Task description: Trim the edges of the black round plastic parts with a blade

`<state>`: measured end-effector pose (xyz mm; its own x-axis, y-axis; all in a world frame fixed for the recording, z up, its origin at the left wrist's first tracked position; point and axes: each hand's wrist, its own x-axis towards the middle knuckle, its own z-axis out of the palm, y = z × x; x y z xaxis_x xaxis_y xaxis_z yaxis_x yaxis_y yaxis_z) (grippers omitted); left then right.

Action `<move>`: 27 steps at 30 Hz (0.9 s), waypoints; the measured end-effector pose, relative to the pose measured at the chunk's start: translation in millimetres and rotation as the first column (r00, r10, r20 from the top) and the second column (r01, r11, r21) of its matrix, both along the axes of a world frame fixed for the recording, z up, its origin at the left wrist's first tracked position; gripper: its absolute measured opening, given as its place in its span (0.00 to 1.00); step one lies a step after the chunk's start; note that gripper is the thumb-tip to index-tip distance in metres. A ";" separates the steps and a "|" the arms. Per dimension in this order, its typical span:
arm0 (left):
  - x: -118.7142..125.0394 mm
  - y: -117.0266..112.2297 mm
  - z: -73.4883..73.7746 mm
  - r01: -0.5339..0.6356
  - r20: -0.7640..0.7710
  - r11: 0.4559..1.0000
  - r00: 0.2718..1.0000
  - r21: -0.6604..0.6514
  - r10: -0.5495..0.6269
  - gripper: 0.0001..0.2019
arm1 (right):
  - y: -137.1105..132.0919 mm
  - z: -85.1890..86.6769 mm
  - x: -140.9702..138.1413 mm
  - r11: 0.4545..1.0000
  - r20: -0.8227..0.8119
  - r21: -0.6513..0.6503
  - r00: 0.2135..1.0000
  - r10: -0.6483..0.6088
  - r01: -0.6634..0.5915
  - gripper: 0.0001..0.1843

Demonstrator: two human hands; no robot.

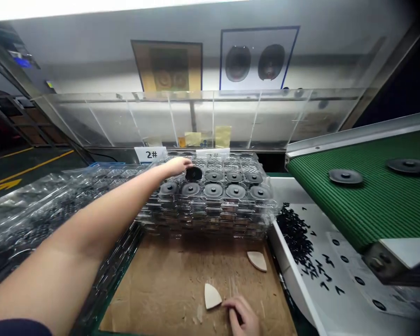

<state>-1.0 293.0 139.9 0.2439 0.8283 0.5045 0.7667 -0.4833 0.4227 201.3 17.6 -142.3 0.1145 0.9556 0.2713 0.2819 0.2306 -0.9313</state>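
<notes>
While your left arm reaches far across the surface, your left hand (177, 165) is over the far-left part of the stack of clear trays (203, 221). Fingers clamped on a black disc (193, 174), held at the fingertips and tilted, just above a pocket in the second row of the top tray.

- Seated discs (213, 190): grey-black, lying flat in the top tray's pockets to the right of the held one. Two rows partly filled. Farther pockets look unfilled, but glare makes it hard to be sure.
- Your right hand (243, 315): near edge, resting on the cardboard sheet (175, 284). Fingers lie loosely together and flat, closed on nothing. Fingertips just beside a beige wedge (212, 296); whether they touch it, cannot tell.
- Second wedge (257, 260): same colour, farther and to the right on the cardboard, apart from the first.
- Loose clear trays (31, 210): piled on the left, under and beside your forearm.
- White bin (290, 275): right of the cardboard, with small black parts (294, 231) heaped at its far end and scattered nearer.
- Green belt (371, 210): far right, sloping, carrying two belt discs (346, 176), well apart from each other.
- White label (151, 154) reading "2#" stands behind the stack, on the far left.
</notes>
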 end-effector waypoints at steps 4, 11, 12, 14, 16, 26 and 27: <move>0.6 -14.3 -15.5 -0.062 -0.032 0.996 0.997 0.056 0.064 0.19 | 0.1 3.9 1.7 1.000 0.013 0.010 1.000 0.016 -0.016 0.15; -24.4 -163.9 -121.0 -0.141 0.081 0.900 0.990 0.413 0.118 0.22 | 7.1 16.9 9.1 0.988 0.050 -0.049 0.988 0.146 -0.144 0.15; -32.0 -187.0 -150.2 -0.093 -0.005 0.933 0.995 0.349 0.101 0.24 | 8.6 21.4 12.7 0.982 0.063 -0.064 0.982 0.180 -0.176 0.15; -48.1 -226.1 -208.0 -0.122 -0.163 0.983 0.976 0.140 0.145 0.23 | 10.3 37.7 24.4 0.966 0.096 -0.093 0.963 0.251 -0.242 0.16; -62.7 -252.6 -253.8 -0.249 -0.217 0.969 0.945 0.006 0.244 0.20 | 10.4 67.4 41.5 0.943 0.128 -0.111 0.936 0.327 -0.314 0.15; -84.8 -250.4 -286.4 -0.110 -0.138 0.994 0.985 -0.015 0.107 0.15 | 108.4 288.9 144.7 0.984 0.986 0.068 0.165 -0.041 -0.167 0.12; -85.7 -249.8 -287.8 -0.096 -0.131 0.995 0.987 -0.009 0.094 0.15 | 128.8 300.5 158.7 0.991 0.987 0.098 0.138 -0.084 -0.093 0.09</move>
<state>-86.7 43.3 -147.9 0.2268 0.8581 0.4607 0.8576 -0.4001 0.3231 360.0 146.4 158.2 -0.3403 0.9088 0.2413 0.9359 0.3025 0.1806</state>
